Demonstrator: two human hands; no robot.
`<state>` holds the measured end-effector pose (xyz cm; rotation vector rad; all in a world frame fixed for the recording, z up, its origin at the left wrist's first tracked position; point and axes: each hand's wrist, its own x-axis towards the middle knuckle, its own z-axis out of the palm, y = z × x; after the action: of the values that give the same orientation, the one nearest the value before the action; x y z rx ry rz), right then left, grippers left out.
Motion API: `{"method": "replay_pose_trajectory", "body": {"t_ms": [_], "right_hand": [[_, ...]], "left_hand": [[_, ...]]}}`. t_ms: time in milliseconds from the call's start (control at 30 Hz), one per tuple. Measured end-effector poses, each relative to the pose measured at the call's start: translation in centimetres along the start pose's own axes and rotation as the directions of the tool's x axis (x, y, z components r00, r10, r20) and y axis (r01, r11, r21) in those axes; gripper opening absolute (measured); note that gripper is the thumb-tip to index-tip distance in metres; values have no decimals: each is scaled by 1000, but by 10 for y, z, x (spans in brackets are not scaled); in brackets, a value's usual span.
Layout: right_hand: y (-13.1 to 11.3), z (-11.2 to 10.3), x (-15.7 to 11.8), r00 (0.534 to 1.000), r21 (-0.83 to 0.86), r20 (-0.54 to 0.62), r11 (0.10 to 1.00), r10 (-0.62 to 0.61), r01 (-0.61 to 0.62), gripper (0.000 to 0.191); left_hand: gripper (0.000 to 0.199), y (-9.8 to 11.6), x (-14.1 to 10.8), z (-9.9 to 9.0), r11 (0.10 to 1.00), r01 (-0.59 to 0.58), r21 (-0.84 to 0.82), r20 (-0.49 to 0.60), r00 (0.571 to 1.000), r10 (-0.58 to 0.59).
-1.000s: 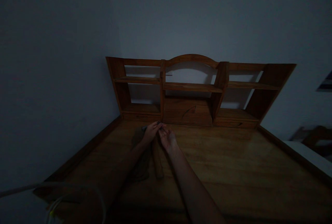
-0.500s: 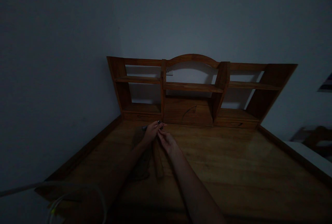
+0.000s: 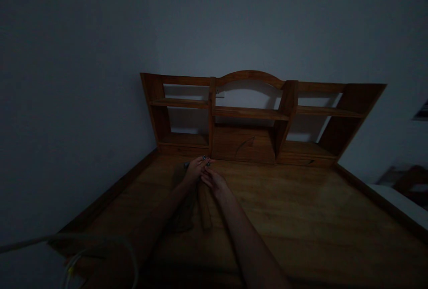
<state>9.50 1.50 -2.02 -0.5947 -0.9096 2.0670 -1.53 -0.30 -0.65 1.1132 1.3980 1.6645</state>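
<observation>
In dim light, my left hand (image 3: pixel 195 170) reaches over the wooden surface with its fingers closed on a small shiny metal object (image 3: pixel 205 160). My right hand (image 3: pixel 214 181) meets it from the right, fingers bent together at the left hand's fingertips; whatever lies between them is too small and dark to make out. Under the hands lies a wooden stick (image 3: pixel 204 208), its upper end hidden by them. A dark, soft-looking piece (image 3: pixel 182 220) is partly covered by my left forearm. Just left of the left hand a small grey end (image 3: pixel 186 164) shows.
A wooden shelf unit (image 3: pixel 249 113) with several compartments and low drawers stands along the back wall. The wooden surface (image 3: pixel 284 208) has raised side rails (image 3: pixel 113 197). A pale cable (image 3: pixel 90 237) loops at the lower left. A white surface (image 3: pixel 397 202) lies beyond the right rail.
The view has shifted very slightly. My right fingers have moved a little left and lower against the left hand, and more of the shiny metal object shows.
</observation>
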Motion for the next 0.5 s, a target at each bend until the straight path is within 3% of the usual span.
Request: {"method": "replay_pose_trajectory", "body": {"t_ms": [133,267,367,500], "right_hand": [[-7,-2,2,967,-208,-94,955,-235,212,11],[-16,-7,4,874,-409,-121,826,-470,388,7],[-20,-9,4,825,-505,-118,749,-553,429,5],[-20,-9,4,798,-537,-116,713,-592,451,6]], "left_hand": [[47,3,-1,-1,1000,-18,-4,-46,999,18],[48,2,-1,-2,998,-50,-34,-71,996,47],[48,-3,2,-3,999,-46,-19,-47,998,45],[43,-9,5,-4,999,-22,39,-35,999,23]]}}
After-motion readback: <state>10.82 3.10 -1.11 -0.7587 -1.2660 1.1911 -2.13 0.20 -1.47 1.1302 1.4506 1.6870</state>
